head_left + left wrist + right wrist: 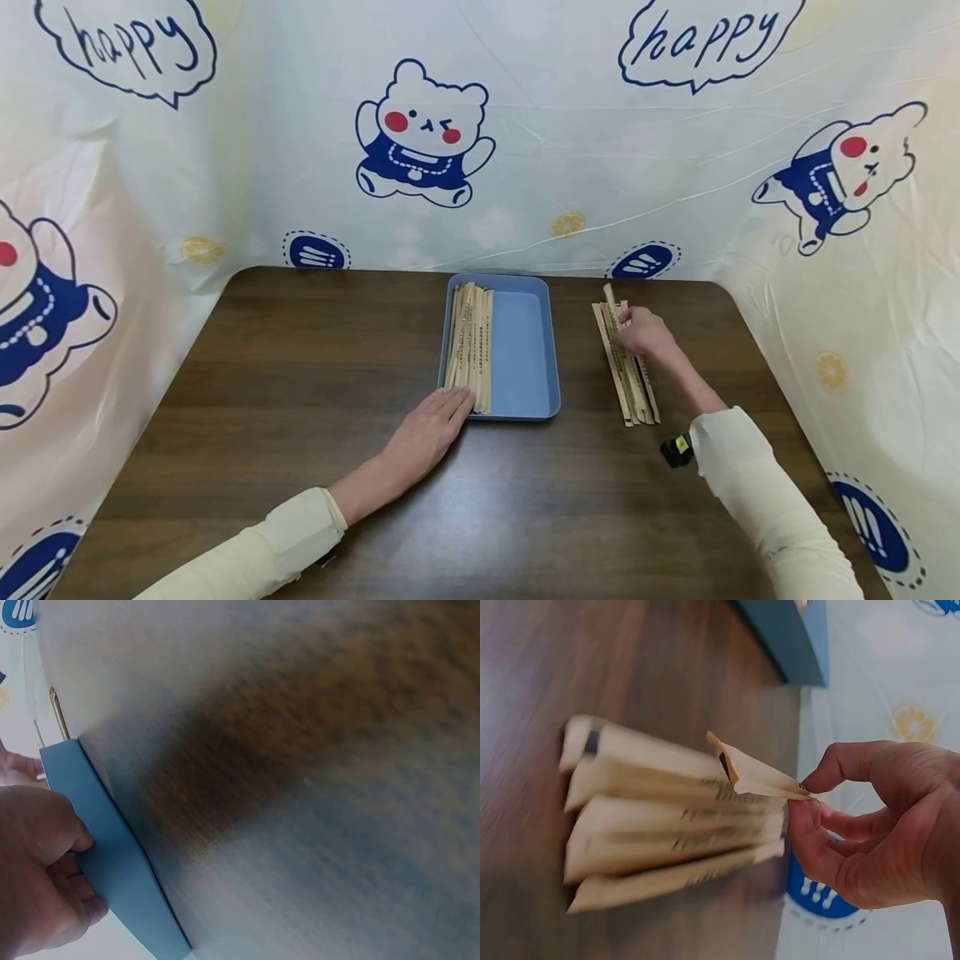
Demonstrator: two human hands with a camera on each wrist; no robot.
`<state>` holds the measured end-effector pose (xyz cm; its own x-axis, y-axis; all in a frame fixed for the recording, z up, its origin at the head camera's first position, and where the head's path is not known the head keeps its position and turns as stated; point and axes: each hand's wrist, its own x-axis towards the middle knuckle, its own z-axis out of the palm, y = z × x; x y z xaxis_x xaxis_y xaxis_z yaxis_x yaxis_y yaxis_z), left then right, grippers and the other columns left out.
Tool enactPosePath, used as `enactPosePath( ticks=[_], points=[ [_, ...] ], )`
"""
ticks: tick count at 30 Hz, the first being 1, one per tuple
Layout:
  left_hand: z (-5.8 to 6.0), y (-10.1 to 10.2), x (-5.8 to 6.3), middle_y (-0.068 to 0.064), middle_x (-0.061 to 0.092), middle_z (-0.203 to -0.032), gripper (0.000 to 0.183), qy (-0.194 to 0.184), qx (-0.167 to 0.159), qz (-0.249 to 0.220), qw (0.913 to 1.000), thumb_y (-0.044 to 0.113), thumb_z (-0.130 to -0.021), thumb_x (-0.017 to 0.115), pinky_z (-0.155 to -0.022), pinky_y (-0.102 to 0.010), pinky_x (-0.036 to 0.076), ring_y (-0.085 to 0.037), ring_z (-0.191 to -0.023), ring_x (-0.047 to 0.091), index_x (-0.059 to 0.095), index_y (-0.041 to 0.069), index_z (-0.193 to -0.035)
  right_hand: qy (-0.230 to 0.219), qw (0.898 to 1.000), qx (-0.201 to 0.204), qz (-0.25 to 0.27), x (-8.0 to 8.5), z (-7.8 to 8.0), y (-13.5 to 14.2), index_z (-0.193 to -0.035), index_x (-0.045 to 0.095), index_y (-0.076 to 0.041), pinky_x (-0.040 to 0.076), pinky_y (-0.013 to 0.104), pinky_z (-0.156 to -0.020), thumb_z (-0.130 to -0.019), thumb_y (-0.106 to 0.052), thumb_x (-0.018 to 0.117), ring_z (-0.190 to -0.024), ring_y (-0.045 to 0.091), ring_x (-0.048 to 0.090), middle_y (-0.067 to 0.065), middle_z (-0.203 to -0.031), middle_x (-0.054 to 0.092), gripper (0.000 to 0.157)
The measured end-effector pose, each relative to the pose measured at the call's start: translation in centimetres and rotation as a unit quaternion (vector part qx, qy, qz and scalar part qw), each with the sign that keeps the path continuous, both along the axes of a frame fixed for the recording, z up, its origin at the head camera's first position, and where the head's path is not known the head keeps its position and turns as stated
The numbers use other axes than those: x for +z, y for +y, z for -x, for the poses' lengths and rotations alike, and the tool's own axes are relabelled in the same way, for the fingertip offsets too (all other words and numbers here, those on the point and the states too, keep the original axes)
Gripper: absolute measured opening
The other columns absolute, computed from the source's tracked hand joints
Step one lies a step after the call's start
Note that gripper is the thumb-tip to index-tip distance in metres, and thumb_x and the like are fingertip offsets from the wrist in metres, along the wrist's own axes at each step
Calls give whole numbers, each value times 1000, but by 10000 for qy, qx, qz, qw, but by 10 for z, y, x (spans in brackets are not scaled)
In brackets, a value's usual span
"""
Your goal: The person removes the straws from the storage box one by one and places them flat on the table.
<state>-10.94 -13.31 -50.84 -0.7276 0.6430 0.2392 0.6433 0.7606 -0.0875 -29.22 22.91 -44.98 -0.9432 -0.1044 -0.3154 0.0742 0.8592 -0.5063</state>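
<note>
My right hand (647,333) pinches one paper-wrapped pair of chopsticks (761,771) between thumb and fingers. That packet is raised at an angle over a loose row of similar wrapped chopsticks (667,825) on the table. At the front left corner of the blue tray (525,350), my left hand (427,433) grips the rim. Its curled fingers press the tray's outer wall in the left wrist view. Several wrapped chopsticks (469,342) lie lengthwise along the tray's left side, their near ends partly covered by the left fingers.
Dark wood table (315,350) extends around the tray. A patterned cloth (525,183) with bear prints rises behind the table's back edge and along both sides. A small black device (677,450) sits at the right wrist.
</note>
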Motion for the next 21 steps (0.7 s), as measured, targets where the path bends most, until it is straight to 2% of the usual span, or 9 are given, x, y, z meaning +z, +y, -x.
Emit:
enactPosePath(
  ticks=[5, 12, 17, 21],
  points=[
    [0, 0, -1, -21, 55, -140, 47, 27, -10, -47, 10000, -6, -93, 62, -112, -44, 38, -33, -129, 52, 53, -6, -139, 45, 9999, -138, -53, -10, -5, 19, -120, 57, 5, 49, 32, -62, -84, -11, 65, -65, 19, 60, 7, -72, 61, 41],
    [-2, -1, -2, -21, 56, -138, 46, 86, -17, -74, 9999, -6, -93, 61, -111, -44, 39, -33, -128, 53, 54, -6, -138, 13, 9996, -249, -97, -21, -5, 37, -123, 58, 8, 53, 28, -59, -84, -13, 70, -61, 16, 60, 16, -94, 64, 46],
    [-1, -1, -1, -21, 55, -139, 46, 75, -15, -70, 9999, -7, -93, 61, -111, -44, 39, -33, -129, 53, 53, -6, -139, -24, 9996, -266, -120, -24, -2, 42, -121, 58, 9, 54, 29, -59, -84, -14, 71, -63, 17, 60, 16, -89, 63, 45],
    [0, -1, -1, -21, 55, -139, 47, 82, -23, -53, 9999, -7, -93, 61, -112, -44, 39, -33, -129, 53, 53, -6, -139, -100, 9995, -295, -40, -26, -1, 43, -121, 56, 10, 56, 30, -59, -85, -13, 70, -65, 17, 59, 16, -93, 61, 46]
  ],
)
